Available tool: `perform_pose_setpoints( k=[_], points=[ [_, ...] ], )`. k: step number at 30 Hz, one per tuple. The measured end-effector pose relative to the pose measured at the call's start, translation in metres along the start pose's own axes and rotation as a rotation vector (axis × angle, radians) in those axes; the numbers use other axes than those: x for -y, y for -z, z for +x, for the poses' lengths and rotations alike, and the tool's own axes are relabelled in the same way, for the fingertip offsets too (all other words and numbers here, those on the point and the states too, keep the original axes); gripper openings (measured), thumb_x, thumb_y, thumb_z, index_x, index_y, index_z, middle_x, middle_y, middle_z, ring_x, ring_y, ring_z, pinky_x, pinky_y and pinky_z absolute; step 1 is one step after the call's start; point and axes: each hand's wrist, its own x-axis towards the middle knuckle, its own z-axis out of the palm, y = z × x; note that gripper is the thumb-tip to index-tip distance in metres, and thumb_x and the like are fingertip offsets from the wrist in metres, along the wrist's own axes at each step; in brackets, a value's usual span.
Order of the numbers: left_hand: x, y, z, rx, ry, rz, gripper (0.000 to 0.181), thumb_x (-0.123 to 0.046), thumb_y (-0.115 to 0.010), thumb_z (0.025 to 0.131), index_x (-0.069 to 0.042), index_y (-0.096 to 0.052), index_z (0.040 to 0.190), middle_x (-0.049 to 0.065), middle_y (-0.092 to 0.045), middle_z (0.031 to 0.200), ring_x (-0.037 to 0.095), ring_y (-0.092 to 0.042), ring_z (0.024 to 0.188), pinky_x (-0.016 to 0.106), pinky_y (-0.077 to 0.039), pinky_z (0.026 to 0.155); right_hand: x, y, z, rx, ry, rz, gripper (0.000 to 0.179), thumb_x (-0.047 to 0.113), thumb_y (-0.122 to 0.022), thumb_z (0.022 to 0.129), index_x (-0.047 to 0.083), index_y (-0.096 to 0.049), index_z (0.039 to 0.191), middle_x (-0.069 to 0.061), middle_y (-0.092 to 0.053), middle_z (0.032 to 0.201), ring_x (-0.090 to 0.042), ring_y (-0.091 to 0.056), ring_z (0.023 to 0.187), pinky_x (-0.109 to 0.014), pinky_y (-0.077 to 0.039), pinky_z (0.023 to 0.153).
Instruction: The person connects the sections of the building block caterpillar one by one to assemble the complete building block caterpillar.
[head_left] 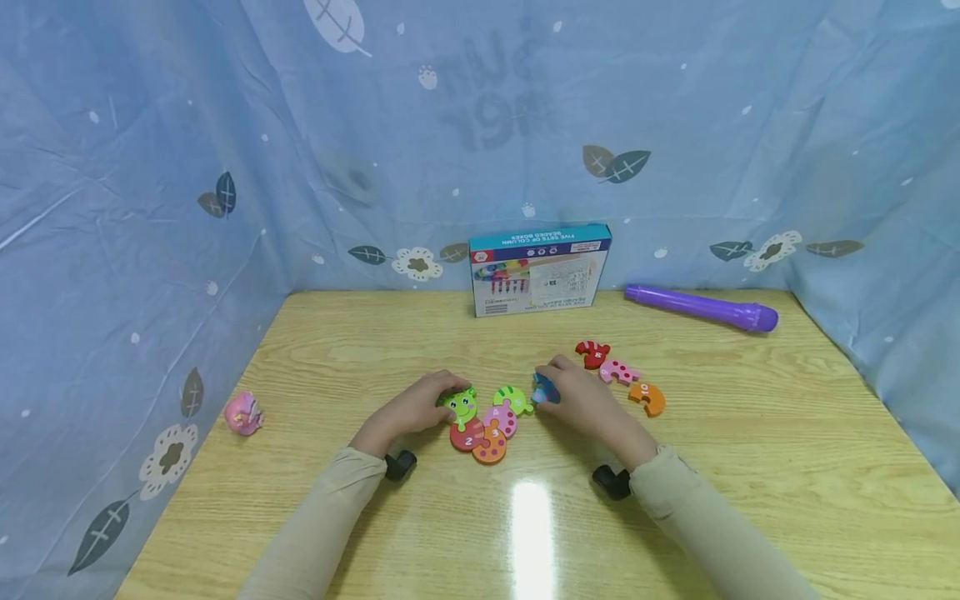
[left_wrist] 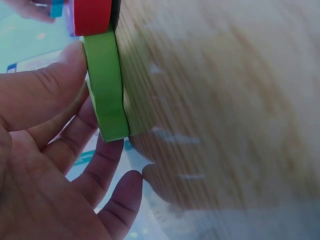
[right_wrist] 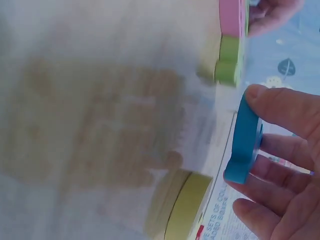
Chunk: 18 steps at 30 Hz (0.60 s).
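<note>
My left hand (head_left: 416,406) holds the smiling green caterpillar head piece (head_left: 461,405) at its left side. In the left wrist view, the thumb lies on the green edge (left_wrist: 106,85) and fingers reach round the far end. Joined to the head is a curving chain: a red piece 2 (head_left: 467,435), orange 3 (head_left: 491,445), pink 4 (head_left: 500,419) and green 5 (head_left: 513,399). My right hand (head_left: 581,402) pinches a blue puzzle piece (right_wrist: 245,140) between thumb and fingers, just right of the green 5 and apart from it.
Beyond my right hand lie a red piece (head_left: 593,354), a pink piece (head_left: 618,372) and an orange 10 (head_left: 647,399). A yellow-green piece (right_wrist: 187,210) shows below the blue one. Behind stand a box (head_left: 536,275) and a purple toy microphone (head_left: 701,307); a pink toy (head_left: 243,413) sits left.
</note>
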Motion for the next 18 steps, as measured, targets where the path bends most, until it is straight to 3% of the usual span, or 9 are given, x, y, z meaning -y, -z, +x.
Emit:
perform_pose_setpoints(
  k=[10,18],
  points=[
    [0.002,0.001,0.001,-0.004,0.003,-0.012,0.047,-0.003,-0.067,0.080,-0.007,-0.055,0.126,0.007,-0.054,0.125,0.023,-0.048,0.118,0.037,-0.037,0.102,0.017,-0.010,-0.011,-0.022,-0.042,-0.010,0.048,0.027,-0.077,0.073,0.001,-0.062,0.111,-0.006,-0.054,0.093,-0.011,-0.050,0.071,-0.025,-0.050,0.062],
    [0.002,0.000,0.001,-0.002,0.005,-0.007,0.047,-0.004,-0.068,0.081,-0.008,-0.055,0.126,0.006,-0.054,0.124,0.022,-0.047,0.118,0.037,-0.038,0.102,0.021,-0.014,-0.011,0.005,-0.038,-0.034,0.052,0.028,-0.078,0.073,0.002,-0.061,0.115,-0.006,-0.055,0.098,-0.011,-0.052,0.074,-0.026,-0.050,0.063]
  ],
)
